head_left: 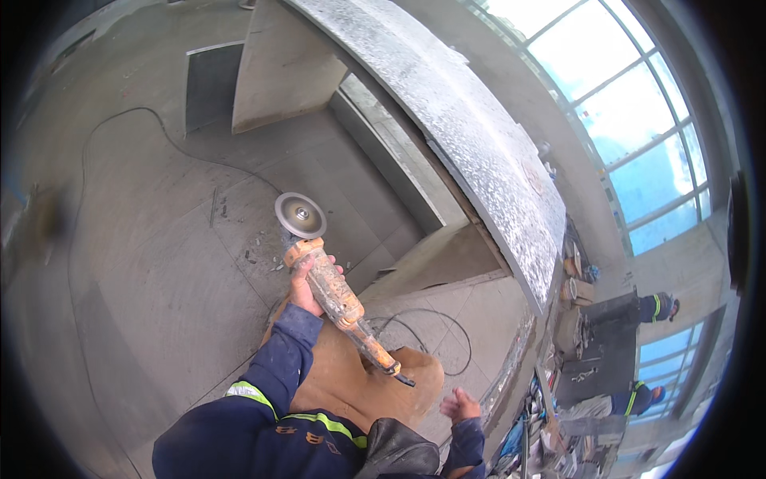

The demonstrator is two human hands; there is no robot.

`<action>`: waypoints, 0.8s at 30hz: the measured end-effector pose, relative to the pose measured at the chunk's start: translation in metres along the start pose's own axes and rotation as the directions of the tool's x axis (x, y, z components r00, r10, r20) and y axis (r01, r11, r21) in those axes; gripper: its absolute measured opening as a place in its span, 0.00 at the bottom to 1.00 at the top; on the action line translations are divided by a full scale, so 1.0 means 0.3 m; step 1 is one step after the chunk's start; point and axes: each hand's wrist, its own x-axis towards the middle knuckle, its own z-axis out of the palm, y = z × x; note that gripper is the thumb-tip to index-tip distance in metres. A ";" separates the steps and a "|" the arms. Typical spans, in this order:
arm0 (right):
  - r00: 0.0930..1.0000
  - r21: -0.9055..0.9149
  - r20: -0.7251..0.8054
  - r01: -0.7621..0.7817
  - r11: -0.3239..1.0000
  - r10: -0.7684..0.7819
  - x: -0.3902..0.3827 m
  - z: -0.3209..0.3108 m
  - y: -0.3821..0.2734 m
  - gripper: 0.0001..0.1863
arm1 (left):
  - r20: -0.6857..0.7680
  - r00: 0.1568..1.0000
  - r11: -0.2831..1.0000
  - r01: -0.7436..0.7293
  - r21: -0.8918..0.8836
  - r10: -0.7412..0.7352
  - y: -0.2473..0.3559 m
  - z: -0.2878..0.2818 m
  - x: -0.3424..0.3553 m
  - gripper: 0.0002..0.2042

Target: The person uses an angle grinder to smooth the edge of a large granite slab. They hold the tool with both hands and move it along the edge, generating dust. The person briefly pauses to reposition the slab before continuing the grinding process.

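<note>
My left hand (304,289) grips a yellow angle grinder (333,294) around its body near the head. A round metal disc (301,214) is fitted at the grinder's far end, in the air above the tiled floor. The tool's tail slants down to the right, over my brown trousers (343,383). At the lower right my right hand (461,405) is off the tool, its fingers loosely apart and nothing in them. The speckled grey stone slab (479,136) lies farther off, beyond the grinder.
Under the slab stand upright panels (283,68) and a low ledge (391,152). A black cable (163,120) curves across the floor, and another loop (471,343) lies near my knee. Mixed clutter (550,423) fills the right side. Two people in dark workwear (630,399) are beyond it.
</note>
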 end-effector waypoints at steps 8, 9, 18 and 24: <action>0.795 -0.136 -0.334 -0.572 0.809 0.506 -0.106 -0.092 0.594 0.24 | 0.001 1.000 1.000 0.003 -0.006 -0.003 0.016 0.016 -0.004 0.30; 0.787 -0.166 -0.321 -0.594 0.787 0.526 -0.114 -0.060 0.622 0.24 | 0.010 1.000 1.000 0.009 -0.016 -0.009 0.013 0.013 -0.005 0.30; 0.880 -0.415 -0.021 -0.440 0.796 0.475 -0.027 0.322 0.652 0.24 | -0.003 1.000 1.000 0.005 0.015 -0.005 0.015 0.004 -0.002 0.31; 0.858 -0.489 0.164 -0.357 0.796 0.486 -0.012 0.588 0.687 0.24 | -0.010 1.000 0.998 0.023 0.060 -0.022 0.010 0.021 -0.012 0.30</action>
